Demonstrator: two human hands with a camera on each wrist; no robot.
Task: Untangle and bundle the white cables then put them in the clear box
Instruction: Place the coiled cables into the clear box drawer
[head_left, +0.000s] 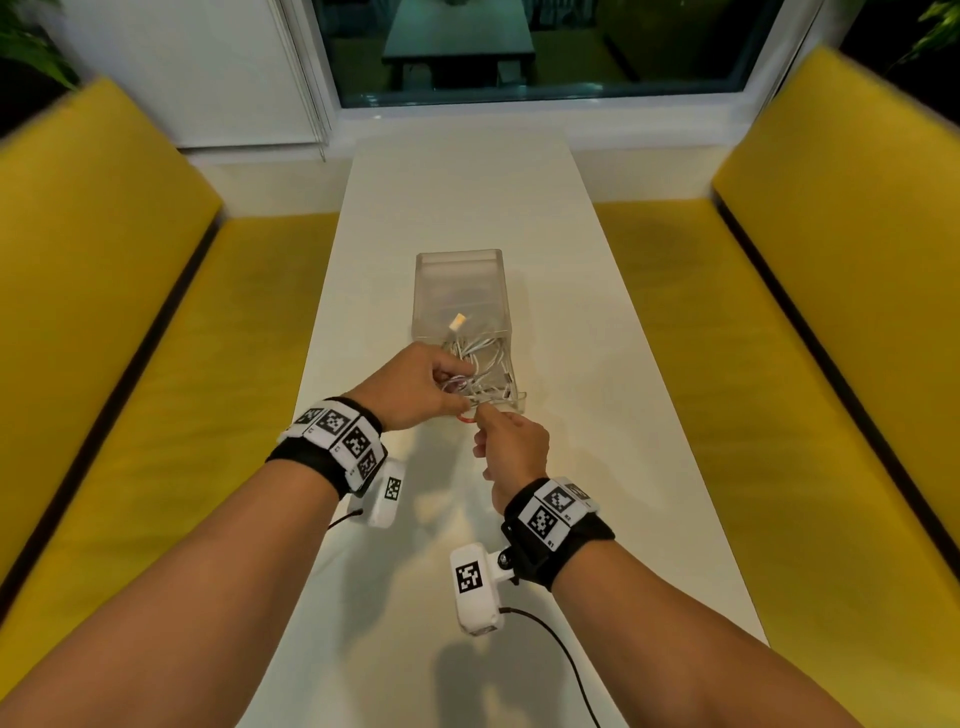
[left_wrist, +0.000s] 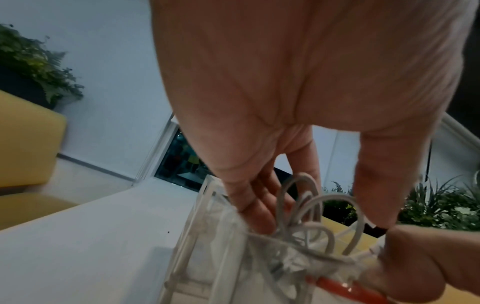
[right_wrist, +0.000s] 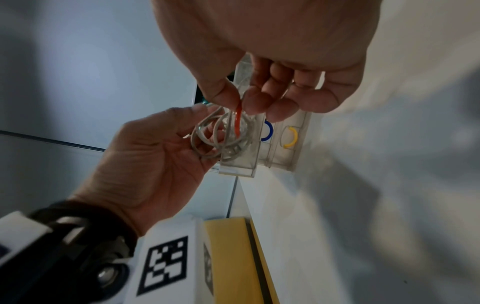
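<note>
At the near end of the clear box (head_left: 460, 291), the right hand (head_left: 511, 449) had thumb and forefinger pinched together on a red rubber band (right_wrist: 237, 120), the other fingers curled loosely below. Band ran from that pinch straight into the coil of white cables (right_wrist: 221, 139), which the left hand (head_left: 410, 387) held, fingers and thumb curled round the loops. Coil sat just over the box's near rim, part of it hanging inside; right hand was on the near side of it, left hand came in from the left and slightly farther out. Key relation: the band lay between the right fingertips and the coil, touching both, and the coil's flat loop plane faced roughly toward the right hand, so my read is that the next move was stretching the band over or around the bundle, with the right hand doing the work and the left only steadying. Box's long axis ran away from the person down the white table (head_left: 467, 182), so the drop-in was directly ahead of the left hand. Counts: one coil in hand, number of separate cables in it not resolvable; one plug end (head_left: 457, 320) showed farther inside the box, possibly from a bundle already stowed. One red band in play, plus a blue ring (right_wrist: 267, 133) and a yellow ring (right_wrist: 291, 137) seen through a second clear container beside the box. Two yellow benches flanked the table.
</note>
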